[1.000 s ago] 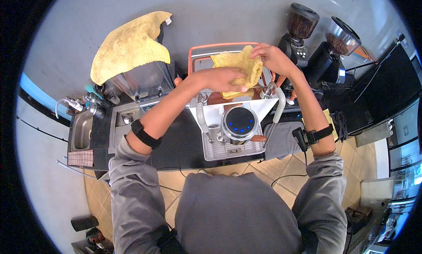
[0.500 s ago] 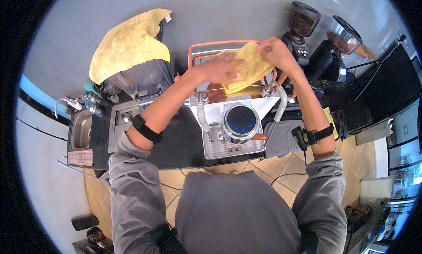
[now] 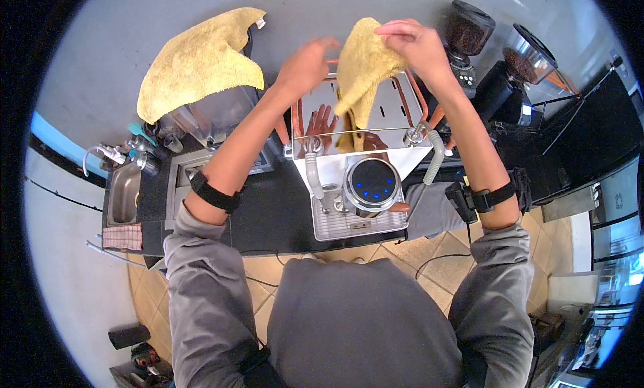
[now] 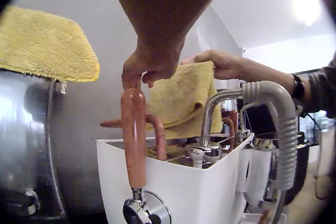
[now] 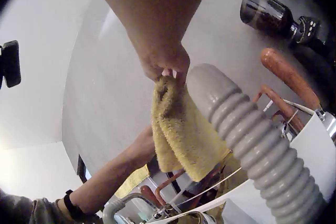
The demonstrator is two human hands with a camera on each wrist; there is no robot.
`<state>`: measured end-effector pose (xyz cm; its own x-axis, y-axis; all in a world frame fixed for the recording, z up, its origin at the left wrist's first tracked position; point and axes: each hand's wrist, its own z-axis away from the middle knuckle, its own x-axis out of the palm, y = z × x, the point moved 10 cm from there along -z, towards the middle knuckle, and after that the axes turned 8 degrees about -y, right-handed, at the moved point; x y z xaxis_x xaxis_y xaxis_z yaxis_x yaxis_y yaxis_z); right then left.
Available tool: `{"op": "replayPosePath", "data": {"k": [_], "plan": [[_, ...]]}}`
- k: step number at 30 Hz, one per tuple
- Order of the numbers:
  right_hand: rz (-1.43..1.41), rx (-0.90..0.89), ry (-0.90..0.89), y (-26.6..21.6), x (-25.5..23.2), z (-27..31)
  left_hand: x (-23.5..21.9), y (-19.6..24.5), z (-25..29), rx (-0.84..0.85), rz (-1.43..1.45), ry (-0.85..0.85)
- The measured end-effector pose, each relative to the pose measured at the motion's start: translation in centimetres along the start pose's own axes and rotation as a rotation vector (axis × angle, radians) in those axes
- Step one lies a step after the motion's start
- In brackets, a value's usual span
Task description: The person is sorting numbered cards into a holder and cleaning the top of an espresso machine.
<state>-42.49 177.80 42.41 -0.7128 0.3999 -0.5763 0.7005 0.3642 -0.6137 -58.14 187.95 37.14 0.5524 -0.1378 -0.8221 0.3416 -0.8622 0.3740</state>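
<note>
A folded yellow cloth hangs from my right hand, which pinches its upper edge above the espresso machine. In the right wrist view the folds of the cloth droop below the fingertips. My left hand is raised at the left of the cloth over the machine's back left, apart from it and holding nothing. Its fingers are loosely bent in the left wrist view, above a wooden-handled lever. The machine's shiny top mirrors a hand and the cloth.
Grey-sleeved steam wands stand at the machine's front corners. Another yellow cloth drapes over an appliance at left, beyond a sink. Two coffee grinders stand at right. A grey cloth lies beside the drip tray.
My right hand has lifted the cloth up off the machine's top, and the cloth now hangs down. The left hand has come off the cloth and moved up and left.
</note>
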Motion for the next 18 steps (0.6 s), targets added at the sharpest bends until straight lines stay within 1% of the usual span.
{"op": "replayPosePath", "data": {"k": [1,3,4,5,6,7,8,9,10,12,16,17,18], "plan": [[0.000,-0.001,-0.005,0.1,0.1,0.1,-0.2,0.0,0.0,-0.004,0.001,0.002],[-0.107,0.119,0.012,2.3,-0.2,0.9,-1.3,0.2,0.2,0.004,-0.002,0.084],[-0.045,0.171,0.001,3.5,0.0,1.5,-1.3,0.0,0.3,0.000,-0.003,0.088],[-0.044,0.167,-0.002,4.3,0.1,2.2,-1.0,0.3,0.3,0.043,-0.016,0.075],[0.021,0.258,-0.051,5.9,0.5,3.0,-0.7,0.7,0.2,0.087,-0.030,0.062],[0.086,0.350,-0.099,7.3,0.8,3.9,-0.6,0.8,0.3,0.086,-0.031,0.064],[0.087,0.348,-0.099,8.0,0.8,4.4,0.5,0.9,0.2,0.078,-0.005,-0.031],[0.178,0.283,-0.073,7.4,0.5,4.7,1.7,0.9,0.2,0.069,0.022,-0.128],[0.269,0.217,-0.047,6.9,0.2,4.8,1.8,1.0,0.2,0.070,0.022,-0.128],[0.290,0.214,-0.037,7.0,-0.3,4.8,3.2,1.3,0.3,0.093,0.015,-0.214],[0.301,0.223,-0.044,7.0,-0.6,4.6,4.4,1.6,0.2,0.077,0.008,-0.270],[0.302,0.227,-0.043,7.0,-0.7,4.4,4.3,1.4,0.3,0.029,0.031,-0.265],[0.216,0.266,-0.077,7.1,-0.2,4.2,4.3,1.2,0.4,-0.020,0.055,-0.260]]}}
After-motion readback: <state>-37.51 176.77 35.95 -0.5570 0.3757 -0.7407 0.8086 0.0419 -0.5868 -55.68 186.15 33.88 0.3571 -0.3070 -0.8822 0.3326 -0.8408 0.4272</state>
